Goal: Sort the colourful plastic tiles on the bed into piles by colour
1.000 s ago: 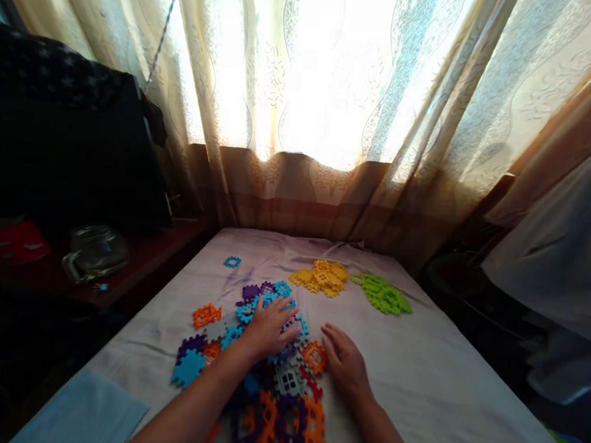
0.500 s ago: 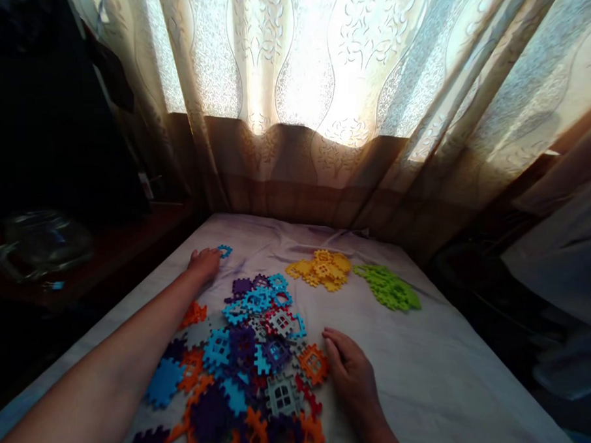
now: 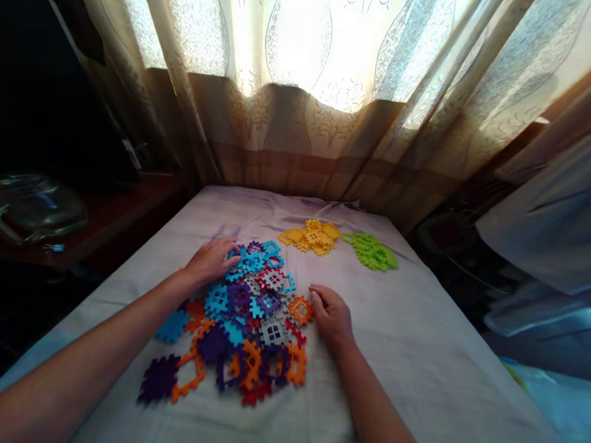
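A mixed heap of toothed plastic tiles, among them a grey window tile (image 3: 273, 331), a dark purple tile (image 3: 159, 379) and an orange tile (image 3: 300, 309), covers the middle of the white sheet. My left hand (image 3: 214, 260) is at the heap's upper left, fingers curled at the blue tiles (image 3: 249, 261); what they grip, if anything, is hidden. Just right of the orange tile, my right hand (image 3: 331, 314) rests with its fingers curled together, and nothing shows clearly in it. Beyond the heap lie a yellow pile (image 3: 314, 237) and a green pile (image 3: 371, 251).
The sheet-covered surface (image 3: 397, 356) ends at a patterned curtain (image 3: 290, 130). On a dark side table at the left stands a glass jug (image 3: 34, 207). Pale cloth (image 3: 550, 226) hangs at the right.
My left hand has moved from the single blue piece at the far left to the heap's upper edge. The view has tilted down, showing more of the heap's near side.
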`<state>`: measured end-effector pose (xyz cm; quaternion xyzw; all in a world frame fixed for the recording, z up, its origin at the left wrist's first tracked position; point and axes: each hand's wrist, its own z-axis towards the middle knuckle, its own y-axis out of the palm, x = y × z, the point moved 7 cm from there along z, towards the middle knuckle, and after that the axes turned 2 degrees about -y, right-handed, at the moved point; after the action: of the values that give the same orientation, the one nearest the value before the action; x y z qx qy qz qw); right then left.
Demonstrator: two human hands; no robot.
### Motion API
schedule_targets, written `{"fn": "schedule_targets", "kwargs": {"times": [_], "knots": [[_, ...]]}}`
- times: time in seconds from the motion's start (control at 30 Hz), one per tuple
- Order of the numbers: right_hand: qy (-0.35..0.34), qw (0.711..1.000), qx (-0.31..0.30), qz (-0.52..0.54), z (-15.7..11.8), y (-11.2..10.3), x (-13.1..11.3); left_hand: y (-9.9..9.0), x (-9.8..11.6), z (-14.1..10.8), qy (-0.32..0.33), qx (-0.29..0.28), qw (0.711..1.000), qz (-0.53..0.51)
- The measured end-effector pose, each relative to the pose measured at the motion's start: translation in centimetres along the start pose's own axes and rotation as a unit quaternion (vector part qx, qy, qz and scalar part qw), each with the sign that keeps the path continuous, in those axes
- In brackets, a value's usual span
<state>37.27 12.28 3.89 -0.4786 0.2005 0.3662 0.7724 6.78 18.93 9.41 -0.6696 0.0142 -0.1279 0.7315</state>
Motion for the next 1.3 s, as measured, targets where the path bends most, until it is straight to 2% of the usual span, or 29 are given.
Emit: {"fn": "schedule_targets", "kwargs": {"times": [0.1, 0.17, 0.23, 0.33, 0.43, 0.5, 0.6, 0.67, 0.73, 0.8, 0.87, 0.9, 0.97, 1.0, 1.07, 1.17, 1.3], "knots": [[-0.018, 1.000, -0.018, -0.005, -0.7, -0.2, -0.7, 0.0, 2.9, -5.2, 0.038, 0.028, 0.998, -0.048], [-0.052, 0.998, -0.042, -0.021, -2.3, -0.3, -2.0, 0.0, 3.2, -9.2, 0.034, 0.047, 0.998, -0.040], [-0.102, 0.990, -0.081, -0.053, -4.9, -0.2, -3.8, 0.1, 2.2, -13.5, -0.003, 0.062, 0.998, -0.011], [-0.163, 0.969, -0.155, -0.107, -8.9, 0.8, -6.7, 1.3, -0.3, -19.2, -0.096, 0.041, 0.994, 0.013], [-0.167, 0.954, -0.199, -0.150, -10.0, 2.7, -8.8, 3.1, -0.7, -22.0, -0.127, 0.009, 0.992, 0.002], [-0.150, 0.955, -0.192, -0.167, -9.0, 4.1, -9.6, 3.6, 0.8, -21.6, -0.108, 0.032, 0.994, -0.011], [-0.105, 0.972, -0.131, -0.164, -6.4, 5.3, -10.1, 3.8, 3.8, -19.1, -0.097, 0.078, 0.991, -0.047], [-0.074, 0.985, -0.071, -0.138, -5.3, 5.1, -9.7, 3.9, 5.2, -17.5, -0.114, 0.091, 0.986, -0.077], [-0.064, 0.993, -0.018, -0.098, -5.5, 4.3, -9.1, 3.6, 6.0, -16.8, -0.107, 0.118, 0.980, -0.115], [-0.070, 0.996, 0.019, -0.058, -6.7, 3.1, -8.2, 3.0, 5.7, -17.3, -0.083, 0.166, 0.973, -0.138], [-0.064, 0.996, 0.052, -0.025, -8.2, 1.5, -7.1, 2.1, 4.0, -18.3, -0.084, 0.220, 0.964, -0.122], [-0.054, 0.996, 0.070, -0.011, -8.8, 0.7, -6.5, 1.7, 2.6, -18.8, -0.110, 0.239, 0.960, -0.097], [-0.028, 0.995, 0.100, 0.012, -9.7, -0.8, -5.2, 1.1, -0.8, -19.5, -0.211, 0.246, 0.945, -0.047], [-0.012, 0.994, 0.109, 0.019, -9.9, -1.3, -4.7, 1.0, -2.3, -19.6, -0.259, 0.234, 0.937, -0.030], [0.019, 0.993, 0.116, 0.027, -9.9, -1.9, -3.7, 1.1, -3.9, -19.0, -0.312, 0.190, 0.931, -0.011], [0.046, 0.993, 0.109, 0.024, -9.4, -2.0, -3.2, 1.9, -3.3, -17.3, -0.300, 0.146, 0.943, -0.016], [-0.001, 0.996, 0.087, -0.015, -8.4, -1.6, -4.9, 2.8, -0.1, -16.2, -0.207, 0.175, 0.959, -0.088]]}}
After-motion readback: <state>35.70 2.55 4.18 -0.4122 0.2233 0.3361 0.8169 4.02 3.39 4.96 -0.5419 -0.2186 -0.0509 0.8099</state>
